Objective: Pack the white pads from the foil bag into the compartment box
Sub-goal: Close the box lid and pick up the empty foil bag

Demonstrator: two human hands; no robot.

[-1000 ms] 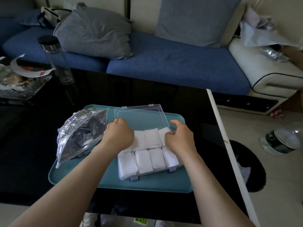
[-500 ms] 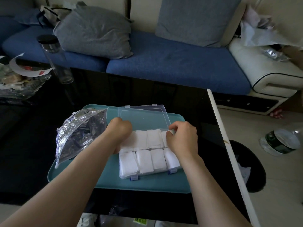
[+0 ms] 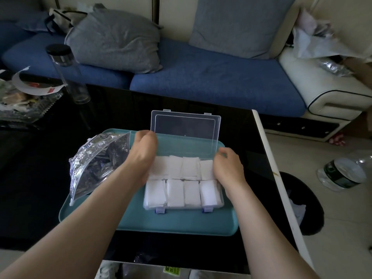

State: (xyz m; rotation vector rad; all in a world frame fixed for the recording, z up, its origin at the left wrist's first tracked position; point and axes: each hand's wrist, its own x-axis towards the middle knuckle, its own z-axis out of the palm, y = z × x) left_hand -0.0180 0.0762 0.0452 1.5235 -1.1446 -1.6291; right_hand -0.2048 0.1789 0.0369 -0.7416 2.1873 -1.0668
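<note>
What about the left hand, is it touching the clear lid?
Touching. Head view: the left hand grips the lid by its left edge.

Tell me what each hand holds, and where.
Both hold the clear plastic box lid: left hand at its left edge, right hand at its right edge.

Blue sofa (image 3: 211, 77) with grey cushions (image 3: 114, 41) behind a black table (image 3: 30, 178); pale floor (image 3: 342, 238).
</note>
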